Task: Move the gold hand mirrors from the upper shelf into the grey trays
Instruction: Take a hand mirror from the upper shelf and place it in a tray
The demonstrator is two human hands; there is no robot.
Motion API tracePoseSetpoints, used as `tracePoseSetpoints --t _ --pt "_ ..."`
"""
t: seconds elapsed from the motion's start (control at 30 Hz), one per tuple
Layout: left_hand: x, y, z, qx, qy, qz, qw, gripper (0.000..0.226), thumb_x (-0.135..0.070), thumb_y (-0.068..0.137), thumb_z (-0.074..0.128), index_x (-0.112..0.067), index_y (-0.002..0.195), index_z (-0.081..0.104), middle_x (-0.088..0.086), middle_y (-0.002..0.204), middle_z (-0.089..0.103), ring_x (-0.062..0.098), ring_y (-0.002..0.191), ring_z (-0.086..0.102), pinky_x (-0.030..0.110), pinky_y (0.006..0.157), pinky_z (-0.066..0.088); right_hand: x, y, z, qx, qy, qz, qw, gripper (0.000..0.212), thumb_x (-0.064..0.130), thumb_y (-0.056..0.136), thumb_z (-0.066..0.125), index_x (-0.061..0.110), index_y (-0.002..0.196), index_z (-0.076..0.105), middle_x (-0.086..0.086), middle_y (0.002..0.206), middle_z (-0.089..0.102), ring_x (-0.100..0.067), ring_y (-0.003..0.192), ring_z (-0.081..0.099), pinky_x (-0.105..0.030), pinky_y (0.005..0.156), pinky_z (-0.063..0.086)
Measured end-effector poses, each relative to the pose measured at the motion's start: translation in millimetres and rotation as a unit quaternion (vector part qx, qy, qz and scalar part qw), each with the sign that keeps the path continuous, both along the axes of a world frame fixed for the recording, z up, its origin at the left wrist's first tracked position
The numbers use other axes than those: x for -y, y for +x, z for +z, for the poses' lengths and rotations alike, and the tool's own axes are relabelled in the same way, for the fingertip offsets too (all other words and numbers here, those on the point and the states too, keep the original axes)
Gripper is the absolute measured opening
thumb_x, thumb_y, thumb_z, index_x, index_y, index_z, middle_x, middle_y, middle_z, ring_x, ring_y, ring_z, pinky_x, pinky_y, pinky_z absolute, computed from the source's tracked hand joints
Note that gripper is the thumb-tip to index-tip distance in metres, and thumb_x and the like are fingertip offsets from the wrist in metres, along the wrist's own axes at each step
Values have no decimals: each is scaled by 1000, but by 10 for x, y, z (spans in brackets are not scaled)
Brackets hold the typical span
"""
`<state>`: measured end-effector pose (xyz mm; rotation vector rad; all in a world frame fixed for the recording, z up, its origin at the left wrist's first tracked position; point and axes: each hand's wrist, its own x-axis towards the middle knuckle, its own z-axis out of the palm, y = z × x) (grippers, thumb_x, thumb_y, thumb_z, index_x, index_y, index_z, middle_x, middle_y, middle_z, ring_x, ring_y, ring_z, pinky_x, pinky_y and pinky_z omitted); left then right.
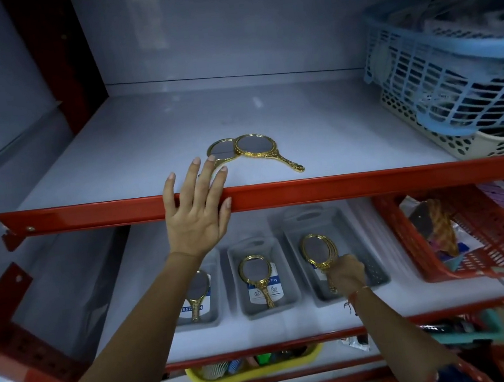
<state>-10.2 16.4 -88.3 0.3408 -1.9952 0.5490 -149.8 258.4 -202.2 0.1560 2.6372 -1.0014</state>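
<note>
While my right hand (346, 274) lowers mirrors into the right grey tray (378, 273), my left hand (197, 210) reaches up to the upper shelf (143, 147). My right grip is closed tight on a gold handle, and it looks like two mirrors (317, 251) are held together there, just above the tray floor. My left grip is wide open and holds nothing. Its fingers lie over the red shelf edge (339, 186), with the tips close to the left shelf mirror (220, 151). That one is partly under the right shelf mirror (258, 150), which lies on top and points its handle at me. The middle grey tray (242, 306) has one mirror in it, and the left grey tray (215, 317) has one too.

So I think I am in the putting-down step on the right and the picking-up step on the left. Next I should let go on the right, then slide my left fingers forward and pinch a handle.
</note>
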Motion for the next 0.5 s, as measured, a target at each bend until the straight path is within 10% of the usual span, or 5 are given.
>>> tracePoseSetpoints --t 0.5 --pt "-138 227 242 110 89 -4 990 58 -43 100 20 -12 141 47 7 149 44 24 139 40 52 116 18 76 570 1839 -32 -260 187 947 9 8 82 72 3 89 75 -7 76 74 -15 68 69 -26 71 60"
